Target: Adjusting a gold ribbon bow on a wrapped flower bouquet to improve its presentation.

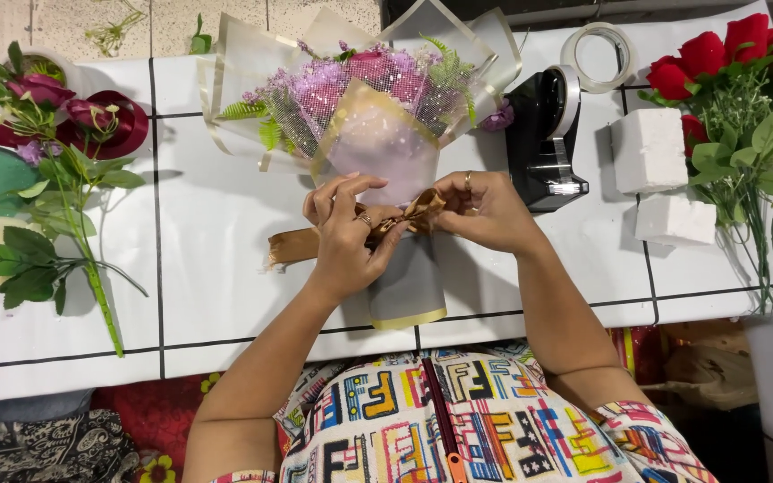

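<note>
No labels, signs or screens in view. One wrapped package only: a bouquet sleeve of translucent cream paper with gold edging (252, 67), fanned open at the top centre of the white surface (216, 259), narrowing to a grey paper base with a gold hem (409, 291) at the near edge. No boxes, cartons or bags legible as packaging elsewhere.

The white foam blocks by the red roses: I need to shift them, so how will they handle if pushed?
The foam blocks look very light for their size, so a nudge would probably send them sliding on the smooth white table. Flat faces suggest no rolling. Their rough edges hint they could crumble or dent under a firm pinch.
</note>
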